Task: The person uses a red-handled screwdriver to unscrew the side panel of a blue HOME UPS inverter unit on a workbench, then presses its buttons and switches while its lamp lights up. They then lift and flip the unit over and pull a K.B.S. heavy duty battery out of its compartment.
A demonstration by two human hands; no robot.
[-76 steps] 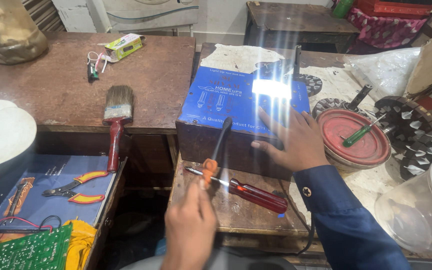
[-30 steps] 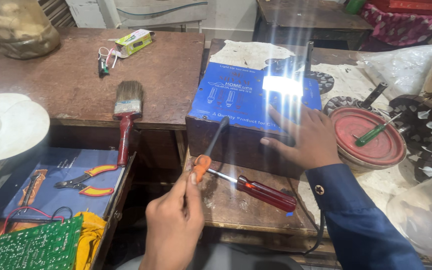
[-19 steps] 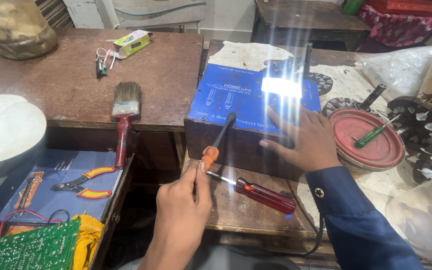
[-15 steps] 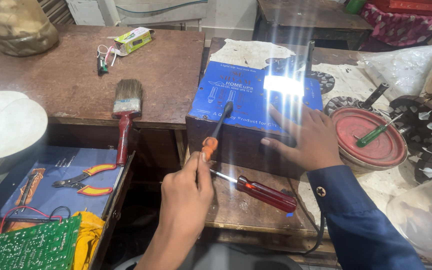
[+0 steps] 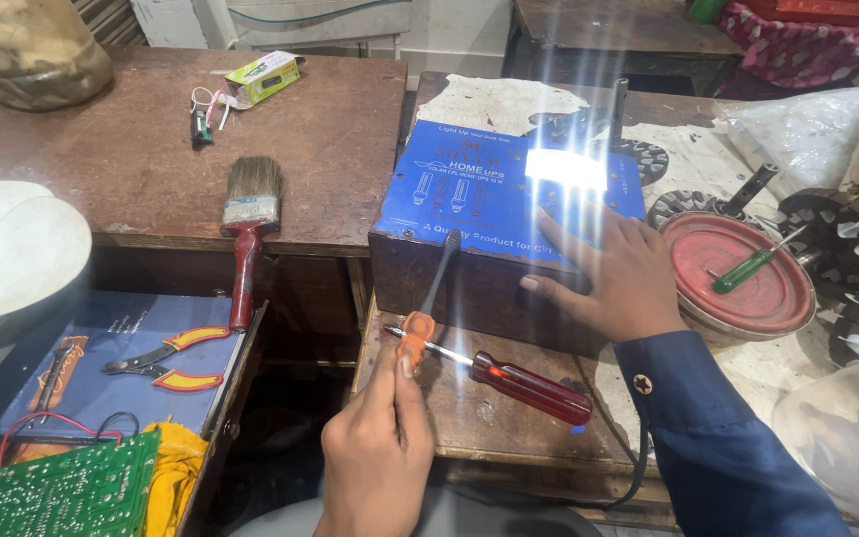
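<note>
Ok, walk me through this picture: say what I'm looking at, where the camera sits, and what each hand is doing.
This is one view, from a camera worn on a person's head, looking down at a wooden workbench. No machine is involved, only two bare hands. The left hand holds an orange-handled screwdriver, its tip against the front of a dark box with a blue top. The right hand, in a blue sleeve, lies flat on that box. A red-handled screwdriver lies in front. Around are a paintbrush, pliers, a green circuit board and a red dish with a green screwdriver.
</note>
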